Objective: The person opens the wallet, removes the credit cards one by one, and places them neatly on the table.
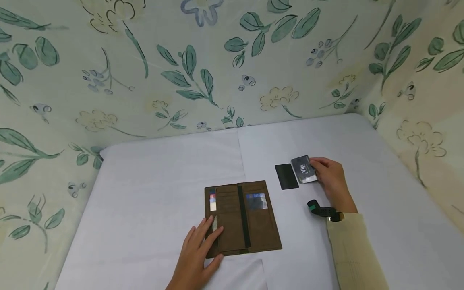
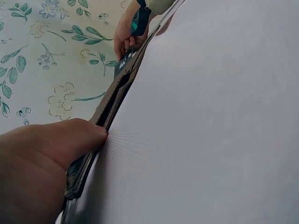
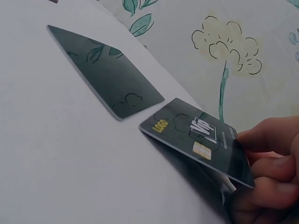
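A brown wallet (image 1: 232, 219) lies unfolded on the white tabletop, with cards showing in its left and right pockets. My left hand (image 1: 198, 251) rests on its lower left part, fingers spread; in the left wrist view the thumb (image 2: 77, 135) touches the wallet's edge (image 2: 119, 88). Over at the right, my right hand (image 1: 330, 179) pinches a dark card marked "Vip" (image 1: 303, 169) by its right edge. That card tilts up off the cloth in the right wrist view, showing a gold chip. Beside it a plain black card (image 1: 286, 176) lies flat.
White cloth (image 1: 163, 173) covers the table, with a fold line running through it. Walls with a leaf and flower print (image 1: 203, 104) stand behind the table and along its sides. A black wrist device (image 1: 322, 210) sits on the right wrist.
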Tool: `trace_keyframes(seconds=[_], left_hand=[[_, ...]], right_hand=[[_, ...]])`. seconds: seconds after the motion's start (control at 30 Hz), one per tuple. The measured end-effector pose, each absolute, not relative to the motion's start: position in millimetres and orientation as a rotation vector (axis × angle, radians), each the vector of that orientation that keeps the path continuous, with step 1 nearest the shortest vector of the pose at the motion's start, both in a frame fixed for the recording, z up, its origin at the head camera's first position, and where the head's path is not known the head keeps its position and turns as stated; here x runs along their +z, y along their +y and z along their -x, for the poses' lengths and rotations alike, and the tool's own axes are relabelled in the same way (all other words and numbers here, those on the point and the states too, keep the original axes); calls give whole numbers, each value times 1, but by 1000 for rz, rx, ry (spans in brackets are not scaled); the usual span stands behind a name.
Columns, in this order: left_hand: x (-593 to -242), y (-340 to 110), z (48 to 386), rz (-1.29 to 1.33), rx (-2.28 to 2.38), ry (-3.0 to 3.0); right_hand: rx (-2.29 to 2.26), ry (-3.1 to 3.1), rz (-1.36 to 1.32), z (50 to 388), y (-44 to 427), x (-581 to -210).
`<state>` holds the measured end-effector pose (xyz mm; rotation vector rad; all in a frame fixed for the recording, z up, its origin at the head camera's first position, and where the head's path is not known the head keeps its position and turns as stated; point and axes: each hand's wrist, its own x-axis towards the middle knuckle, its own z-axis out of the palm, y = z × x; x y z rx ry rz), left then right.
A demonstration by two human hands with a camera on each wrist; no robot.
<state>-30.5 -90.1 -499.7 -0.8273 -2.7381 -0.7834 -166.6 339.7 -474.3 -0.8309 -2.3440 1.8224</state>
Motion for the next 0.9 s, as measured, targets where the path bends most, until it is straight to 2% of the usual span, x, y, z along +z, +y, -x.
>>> trace_keyframes(seconds=[0.53, 0.9], left_hand=[[-496, -90, 36, 875, -759, -2744], [-498, -90, 32, 841, -762, -2745]], right_hand=[[1572, -2503, 859, 166, 335, -467], [1294, -2755, 700, 164, 337, -462]])
